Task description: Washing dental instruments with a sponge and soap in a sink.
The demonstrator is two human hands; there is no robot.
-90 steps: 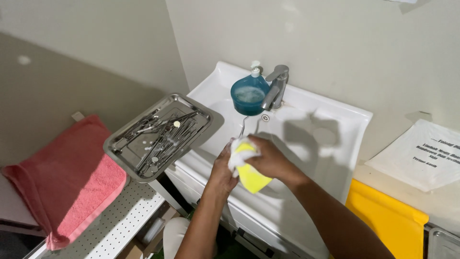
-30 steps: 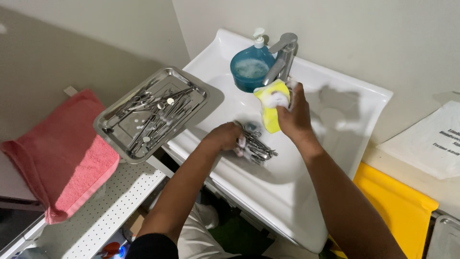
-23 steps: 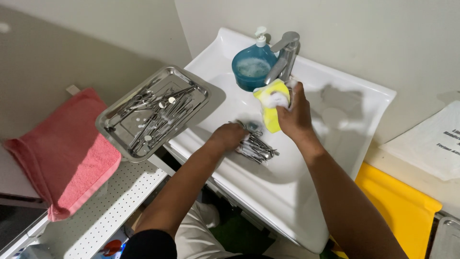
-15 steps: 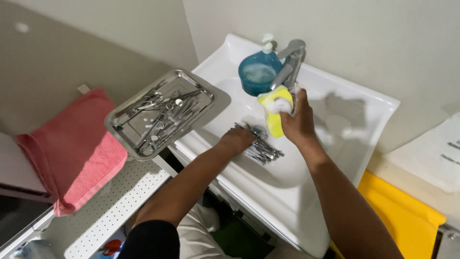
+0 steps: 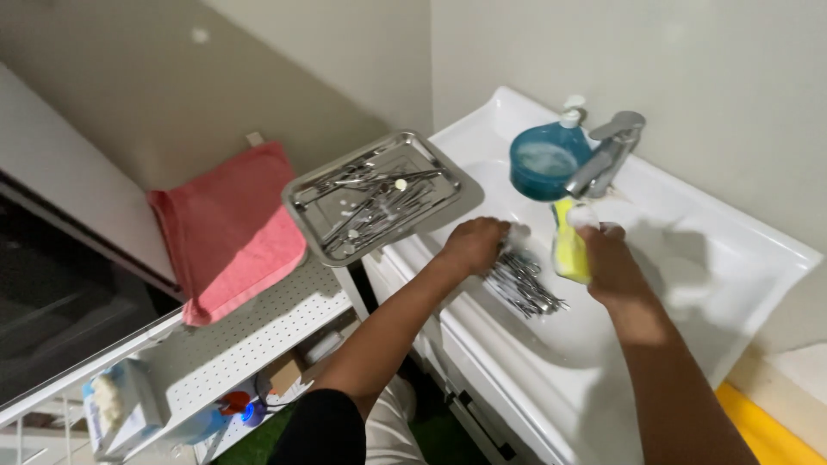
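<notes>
White sink (image 5: 689,284), right half of frame. Pink towel (image 5: 228,228) at left centre on perforated shelf (image 5: 258,336). Steel tray (image 5: 379,200) of instruments, centre, overhanging the sink edge. Blue bowl (image 5: 543,164) beside tap (image 5: 607,155), upper right. Left hand (image 5: 474,245), arm reaching up from bottom centre, grip closed around a bundle of metal instruments (image 5: 521,284) in the basin. Right hand (image 5: 612,263), wrist bent, grips a yellow sponge (image 5: 570,250) upright below the tap.
</notes>
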